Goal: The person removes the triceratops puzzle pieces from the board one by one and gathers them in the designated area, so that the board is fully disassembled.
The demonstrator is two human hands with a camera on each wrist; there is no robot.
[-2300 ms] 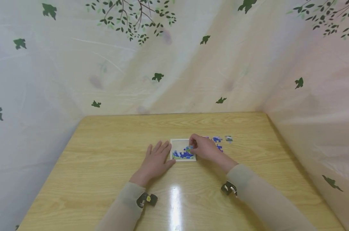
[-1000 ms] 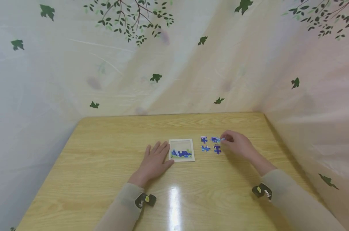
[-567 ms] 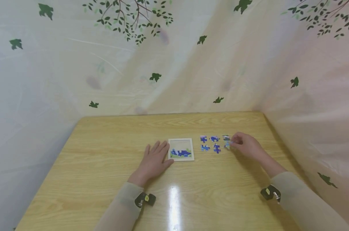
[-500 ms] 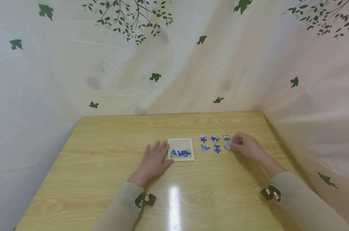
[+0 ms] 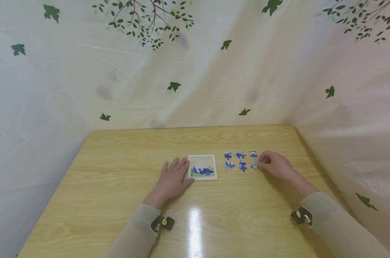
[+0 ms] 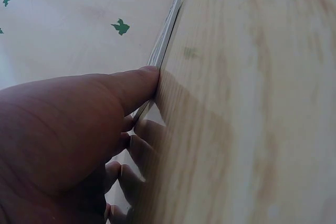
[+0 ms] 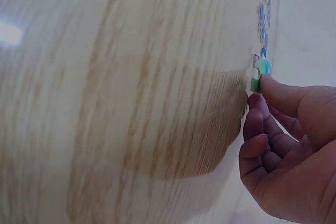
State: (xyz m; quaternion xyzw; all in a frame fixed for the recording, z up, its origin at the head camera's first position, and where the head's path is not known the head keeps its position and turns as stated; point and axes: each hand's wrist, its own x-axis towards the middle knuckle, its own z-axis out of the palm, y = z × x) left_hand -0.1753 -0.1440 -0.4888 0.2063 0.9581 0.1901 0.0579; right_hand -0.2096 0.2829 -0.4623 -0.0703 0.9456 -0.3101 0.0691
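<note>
In the head view a small white-framed puzzle tray (image 5: pixel 202 156) lies on the table, its lower part filled with a blue and green picture. My left hand (image 5: pixel 171 181) rests flat beside it, fingertips and thumb touching its left side. To the right of the tray, loose puzzle pieces (image 5: pixel 242 166) lie in two short rows. At the right end of the lower row, my right hand (image 5: pixel 276 165) pinches a green and light-blue puzzle piece (image 5: pixel 254 165) between thumb and fingers. The right wrist view shows that piece (image 7: pixel 261 72) at the thumb tip, tilted up from the table.
The wooden table (image 5: pixel 117 150) extends around the hands, with a bright light reflection near the front. A pale leaf-printed curtain (image 5: pixel 195 71) hangs behind and at both sides.
My right hand has moved from above the tray, with the green and light-blue puzzle piece, to the right end of the loose pieces. My left hand has stayed in place.
</note>
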